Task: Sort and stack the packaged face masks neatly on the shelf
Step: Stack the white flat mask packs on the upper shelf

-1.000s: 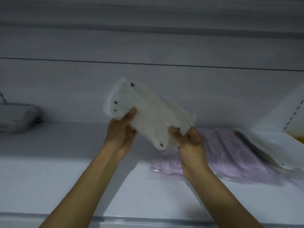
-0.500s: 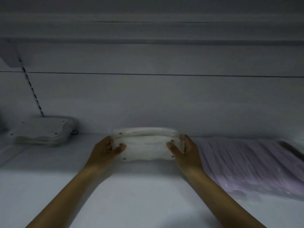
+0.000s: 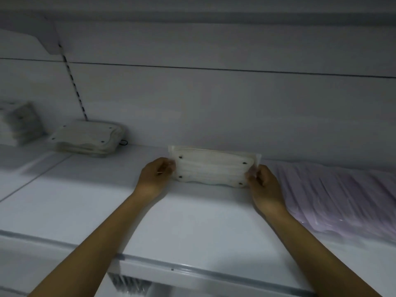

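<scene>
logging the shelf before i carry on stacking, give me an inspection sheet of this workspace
surface: white shelf board, dimly lit.
job's things: clear-wrapped white mask pack held near the back wall; flat lilac mask pack lying to its right; white mask stack at rear left.
clutter: blurred pale pile at far left, unidentifiable.
grips: left hand and right hand each pinch one end of the white pack.
cables: small black loop beside the rear-left stack, nature unclear.
surroundings: white back panel, slotted upright strip.
</scene>
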Action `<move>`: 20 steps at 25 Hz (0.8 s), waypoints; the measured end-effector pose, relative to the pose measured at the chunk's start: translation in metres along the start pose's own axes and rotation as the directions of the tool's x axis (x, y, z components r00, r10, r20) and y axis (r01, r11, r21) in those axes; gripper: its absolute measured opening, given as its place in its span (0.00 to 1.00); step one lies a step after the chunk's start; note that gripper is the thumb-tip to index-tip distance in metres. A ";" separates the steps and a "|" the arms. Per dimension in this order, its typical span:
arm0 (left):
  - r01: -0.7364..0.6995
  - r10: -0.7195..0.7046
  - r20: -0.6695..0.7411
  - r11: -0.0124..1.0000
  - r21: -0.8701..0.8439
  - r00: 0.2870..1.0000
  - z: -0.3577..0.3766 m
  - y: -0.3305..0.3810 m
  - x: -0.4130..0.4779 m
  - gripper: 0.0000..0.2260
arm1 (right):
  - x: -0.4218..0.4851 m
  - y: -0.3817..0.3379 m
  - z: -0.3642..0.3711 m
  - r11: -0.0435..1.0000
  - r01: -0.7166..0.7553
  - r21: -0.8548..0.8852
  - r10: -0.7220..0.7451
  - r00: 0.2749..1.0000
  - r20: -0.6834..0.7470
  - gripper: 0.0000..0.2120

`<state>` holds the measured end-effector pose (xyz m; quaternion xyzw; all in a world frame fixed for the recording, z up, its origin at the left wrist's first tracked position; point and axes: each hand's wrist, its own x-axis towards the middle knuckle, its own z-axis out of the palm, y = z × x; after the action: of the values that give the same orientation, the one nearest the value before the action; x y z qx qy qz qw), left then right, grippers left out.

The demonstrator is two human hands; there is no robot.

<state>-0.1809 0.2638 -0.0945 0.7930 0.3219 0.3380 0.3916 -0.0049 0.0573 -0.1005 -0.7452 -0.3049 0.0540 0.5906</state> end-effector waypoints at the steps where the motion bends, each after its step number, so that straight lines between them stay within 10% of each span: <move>1: 0.004 -0.004 -0.010 1.000 0.026 1.000 0.000 0.000 -0.001 0.04 | -0.001 -0.001 0.000 1.000 -0.001 -0.026 0.001 1.000 -0.002 0.16; 10: -0.055 0.052 -0.119 0.998 -0.027 0.992 -0.007 0.007 -0.009 0.06 | -0.002 -0.004 0.000 0.992 0.041 -0.120 -0.048 0.997 -0.061 0.15; 14: -0.041 0.030 0.059 0.980 0.195 0.998 -0.033 -0.005 -0.008 0.14 | 0.007 -0.015 0.007 0.961 -0.002 -0.275 0.014 0.999 0.041 0.13; 20: -0.048 0.035 -0.132 0.994 -0.097 0.991 -0.104 -0.004 0.018 0.07 | 0.020 -0.077 0.079 0.992 0.002 0.129 0.010 0.996 -0.088 0.08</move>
<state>-0.2536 0.3214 -0.0450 0.7550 0.3130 0.4129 0.4019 -0.0538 0.1439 -0.0477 -0.7078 -0.2730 0.0417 0.6502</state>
